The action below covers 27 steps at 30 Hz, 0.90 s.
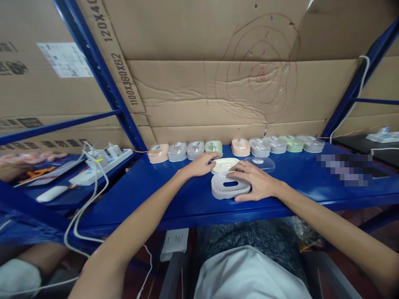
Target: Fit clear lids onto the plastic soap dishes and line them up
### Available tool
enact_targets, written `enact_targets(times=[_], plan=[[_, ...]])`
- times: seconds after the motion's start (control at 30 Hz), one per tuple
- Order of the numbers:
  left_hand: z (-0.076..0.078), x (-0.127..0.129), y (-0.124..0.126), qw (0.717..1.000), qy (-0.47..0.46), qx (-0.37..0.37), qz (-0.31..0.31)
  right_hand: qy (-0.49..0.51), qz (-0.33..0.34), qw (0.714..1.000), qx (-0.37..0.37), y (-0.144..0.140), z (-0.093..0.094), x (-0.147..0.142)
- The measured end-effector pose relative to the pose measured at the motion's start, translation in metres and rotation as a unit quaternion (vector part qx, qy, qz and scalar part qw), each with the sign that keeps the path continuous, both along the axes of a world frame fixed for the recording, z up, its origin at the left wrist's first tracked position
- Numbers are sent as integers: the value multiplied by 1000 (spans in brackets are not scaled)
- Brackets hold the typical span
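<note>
My right hand [257,179] grips the right end of a grey oval soap-box-like shell [230,189] with a slot in its top, thumb at the front and fingers over the back edge. Just behind it lies a cream oval tray [225,165]. My left hand [202,164] is at the tray's left end, thumb and fingers apart; whether it touches the tray is hard to tell. A clear oval lid [260,163] lies flat behind my right hand. Close beyond my left fingertips stands a green box with a clear lid [213,147].
Along the back of the blue table [183,207] stand several lidded boxes, including a peach one [158,153] and a grey one [260,147]. A cardboard wall [187,83] rises behind. To the left are a power strip [102,166] and white cables [93,199]. A blurred patch [346,169] lies right.
</note>
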<state>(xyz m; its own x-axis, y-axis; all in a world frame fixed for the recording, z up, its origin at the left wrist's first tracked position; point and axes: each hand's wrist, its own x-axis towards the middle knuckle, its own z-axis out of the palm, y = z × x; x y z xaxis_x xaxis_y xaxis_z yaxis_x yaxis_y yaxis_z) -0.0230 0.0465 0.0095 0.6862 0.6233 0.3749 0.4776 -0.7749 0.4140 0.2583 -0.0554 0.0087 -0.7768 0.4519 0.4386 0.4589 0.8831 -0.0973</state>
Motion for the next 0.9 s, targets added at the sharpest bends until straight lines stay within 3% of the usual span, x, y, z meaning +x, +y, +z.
enact_targets(times=[0.9], plan=[[9,-5,-4,997,71,-35,-19,23,-1,1000,-6,4,-4,1]])
